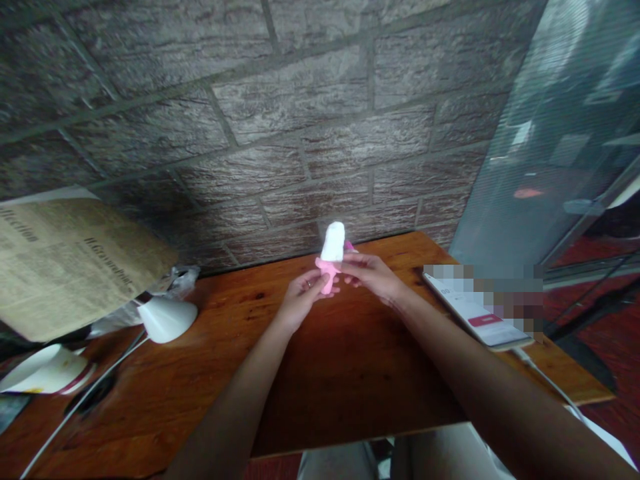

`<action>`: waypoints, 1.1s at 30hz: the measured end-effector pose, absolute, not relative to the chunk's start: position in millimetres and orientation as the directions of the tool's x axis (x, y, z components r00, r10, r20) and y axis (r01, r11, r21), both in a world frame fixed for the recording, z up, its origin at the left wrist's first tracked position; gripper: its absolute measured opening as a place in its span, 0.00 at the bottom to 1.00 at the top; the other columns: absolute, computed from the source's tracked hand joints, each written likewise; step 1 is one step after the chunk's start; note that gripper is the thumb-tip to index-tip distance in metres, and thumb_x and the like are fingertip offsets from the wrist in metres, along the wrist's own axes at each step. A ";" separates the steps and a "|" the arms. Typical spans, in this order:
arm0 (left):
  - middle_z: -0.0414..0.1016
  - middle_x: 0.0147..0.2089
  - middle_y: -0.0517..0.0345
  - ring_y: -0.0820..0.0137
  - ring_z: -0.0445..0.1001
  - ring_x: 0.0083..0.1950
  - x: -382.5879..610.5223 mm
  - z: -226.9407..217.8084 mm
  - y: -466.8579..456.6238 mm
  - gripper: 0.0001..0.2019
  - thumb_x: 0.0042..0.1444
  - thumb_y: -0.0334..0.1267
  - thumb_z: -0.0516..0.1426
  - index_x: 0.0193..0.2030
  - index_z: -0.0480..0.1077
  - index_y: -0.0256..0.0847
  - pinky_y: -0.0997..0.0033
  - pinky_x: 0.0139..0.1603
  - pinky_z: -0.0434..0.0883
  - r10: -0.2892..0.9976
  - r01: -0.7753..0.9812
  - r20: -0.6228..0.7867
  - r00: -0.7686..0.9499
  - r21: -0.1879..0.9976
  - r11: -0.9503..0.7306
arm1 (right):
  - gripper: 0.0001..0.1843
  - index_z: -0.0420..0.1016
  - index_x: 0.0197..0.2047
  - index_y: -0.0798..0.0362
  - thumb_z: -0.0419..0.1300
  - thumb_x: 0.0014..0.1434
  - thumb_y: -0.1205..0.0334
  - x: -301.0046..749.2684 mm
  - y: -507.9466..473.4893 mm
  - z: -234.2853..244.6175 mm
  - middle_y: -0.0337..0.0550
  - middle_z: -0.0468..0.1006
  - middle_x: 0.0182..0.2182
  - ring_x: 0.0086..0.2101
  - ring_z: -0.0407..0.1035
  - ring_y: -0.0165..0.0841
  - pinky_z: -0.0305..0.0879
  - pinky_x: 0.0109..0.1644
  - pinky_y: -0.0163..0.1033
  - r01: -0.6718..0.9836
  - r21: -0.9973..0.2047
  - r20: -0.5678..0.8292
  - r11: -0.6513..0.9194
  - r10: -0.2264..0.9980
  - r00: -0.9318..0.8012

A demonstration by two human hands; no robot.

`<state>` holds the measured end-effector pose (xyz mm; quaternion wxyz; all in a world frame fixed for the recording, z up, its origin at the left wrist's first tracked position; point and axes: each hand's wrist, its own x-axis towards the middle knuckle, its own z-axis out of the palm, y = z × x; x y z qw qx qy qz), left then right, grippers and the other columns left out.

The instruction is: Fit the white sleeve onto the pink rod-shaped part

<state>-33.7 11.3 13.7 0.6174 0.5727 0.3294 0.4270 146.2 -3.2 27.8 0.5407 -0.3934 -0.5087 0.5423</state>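
Note:
In front of me, over the wooden table, I hold a small pink and white object (pixel 333 243). Its rounded upper part is white and its narrower lower part is pink; I cannot tell its exact kind. My left hand (pixel 300 299) is closed round the pink lower part, thumb in front. From the other side, the fingers of my right hand (pixel 374 275) pinch it near where pink meets white. Just above the right fingers a bit of magenta (pixel 349 247) shows, mostly hidden. The object stands nearly upright, leaning slightly right.
The wooden table (pixel 225 373) meets a brick wall (pixel 330 153). At left are a newsprint-patterned shade (pixel 75 260), a white cone-shaped piece (pixel 167 319), a paper cup (pixel 50 370) on its side and a cable. A phone (pixel 480 313) with a charging cable lies at right, near glass.

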 end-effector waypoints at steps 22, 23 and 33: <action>0.81 0.40 0.49 0.64 0.79 0.38 -32.3 15.7 6.3 0.18 0.50 0.46 0.66 0.43 0.78 0.36 0.66 0.41 0.74 0.899 -0.081 0.154 0.409 0.988 -0.133 | 0.18 0.80 0.31 0.56 0.71 0.44 0.49 139.4 -5.8 25.8 0.36 0.71 0.22 0.21 0.58 0.23 0.50 0.23 0.32 -0.230 -0.970 0.100 0.078 0.991 -0.085; 0.81 0.39 0.49 0.65 0.79 0.38 -32.5 16.1 5.6 0.17 0.50 0.46 0.66 0.43 0.78 0.36 0.66 0.41 0.74 0.900 -0.073 0.159 0.406 0.987 -0.142 | 0.18 0.80 0.30 0.56 0.71 0.44 0.49 138.9 -5.8 25.1 0.36 0.70 0.21 0.21 0.58 0.23 0.49 0.23 0.32 -0.236 -0.970 0.090 0.067 0.992 -0.086; 0.81 0.38 0.49 0.67 0.79 0.37 -31.4 15.5 6.7 0.18 0.50 0.47 0.66 0.42 0.77 0.35 0.70 0.39 0.73 0.900 -0.075 0.154 0.408 0.988 -0.135 | 0.18 0.81 0.32 0.56 0.71 0.46 0.48 139.9 -3.5 20.8 0.38 0.72 0.23 0.22 0.59 0.23 0.49 0.23 0.32 -0.203 -0.978 0.068 0.046 0.992 -0.104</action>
